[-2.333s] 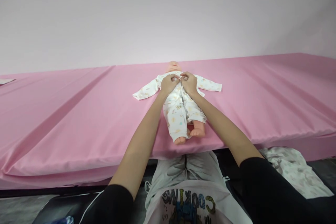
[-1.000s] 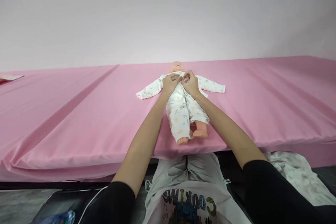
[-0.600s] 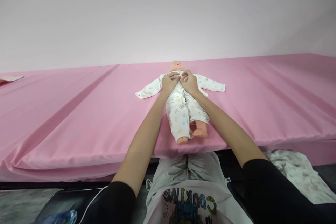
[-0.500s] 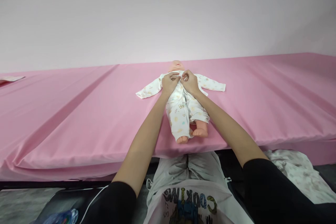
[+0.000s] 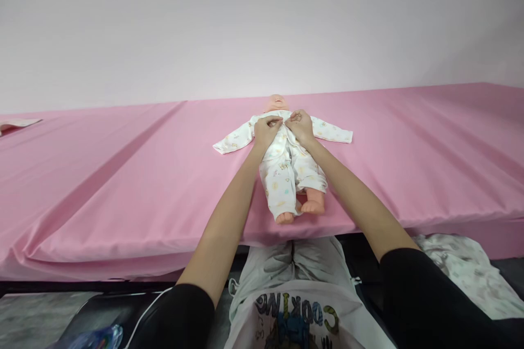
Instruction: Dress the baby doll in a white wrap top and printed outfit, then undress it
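A baby doll (image 5: 313,202) lies on its back with its feet toward me, dressed in white long-sleeved baby clothes (image 5: 277,177) with a small coloured print. Both sleeves spread out sideways. On the chest, my left hand (image 5: 265,130) pinches the front of the clothes, fingertips together. My right hand (image 5: 301,126) sits just beside it, its fingers curled and pinched on the other side of the same front opening. Whatever fastening lies between the fingertips is too small to make out. One foot of the doll sticks out bare; toes show at the other cuff.
The doll rests on a pink padded surface (image 5: 123,185) against a white wall (image 5: 262,32). A light cloth item (image 5: 18,124) lies at the far left. Patterned white fabric (image 5: 470,272) is bunched below the edge at right. A black seat (image 5: 98,316) with a shiny blue packet (image 5: 98,336) is at lower left.
My right hand has shifted slightly right, away from my left hand, with its fingers more curled. My left hand stays on the chest. The doll lies as before.
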{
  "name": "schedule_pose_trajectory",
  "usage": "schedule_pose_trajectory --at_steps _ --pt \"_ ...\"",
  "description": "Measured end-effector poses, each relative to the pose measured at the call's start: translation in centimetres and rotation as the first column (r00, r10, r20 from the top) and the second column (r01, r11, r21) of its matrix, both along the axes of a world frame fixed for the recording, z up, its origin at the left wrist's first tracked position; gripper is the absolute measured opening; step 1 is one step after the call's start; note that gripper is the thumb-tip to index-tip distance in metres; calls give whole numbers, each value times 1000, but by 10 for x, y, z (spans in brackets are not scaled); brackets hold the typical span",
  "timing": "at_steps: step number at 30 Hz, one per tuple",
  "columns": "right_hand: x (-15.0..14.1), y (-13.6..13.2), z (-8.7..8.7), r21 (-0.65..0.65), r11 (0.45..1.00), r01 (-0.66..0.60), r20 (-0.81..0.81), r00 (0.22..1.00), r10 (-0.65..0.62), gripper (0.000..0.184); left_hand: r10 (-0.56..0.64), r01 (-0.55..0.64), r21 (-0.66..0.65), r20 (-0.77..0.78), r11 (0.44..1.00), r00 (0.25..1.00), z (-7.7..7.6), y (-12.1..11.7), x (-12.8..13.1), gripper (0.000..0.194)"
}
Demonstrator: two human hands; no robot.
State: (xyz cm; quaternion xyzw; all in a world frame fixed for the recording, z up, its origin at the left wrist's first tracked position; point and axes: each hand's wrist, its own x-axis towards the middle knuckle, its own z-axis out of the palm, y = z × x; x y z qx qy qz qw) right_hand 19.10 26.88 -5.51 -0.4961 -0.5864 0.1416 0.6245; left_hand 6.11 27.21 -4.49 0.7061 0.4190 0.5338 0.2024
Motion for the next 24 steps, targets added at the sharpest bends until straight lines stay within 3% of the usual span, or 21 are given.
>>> schedule_pose_trajectory --at_steps 5,9,15,21,24 --pt "-5 -16 8 31 998 59 154 986 -63 5 63 -60 27 -147 998 987 -4 -3 -5 19" --pt "-9 -26 5 56 995 88 321 942 -101 10 147 -120 117 -269 986 952 -10 -17 -10 24" --pt "-12 -50 -5 145 986 80 544 826 -147 23 29 56 221 -361 974 932 -12 -47 -18 23" --pt "-13 -65 -3 142 976 164 612 761 -217 20 -50 124 169 -386 978 921 -6 -56 -20 22" --pt "-12 -67 -1 112 979 168 602 773 -202 20 -59 124 148 -381 981 923 -3 -58 -19 22"
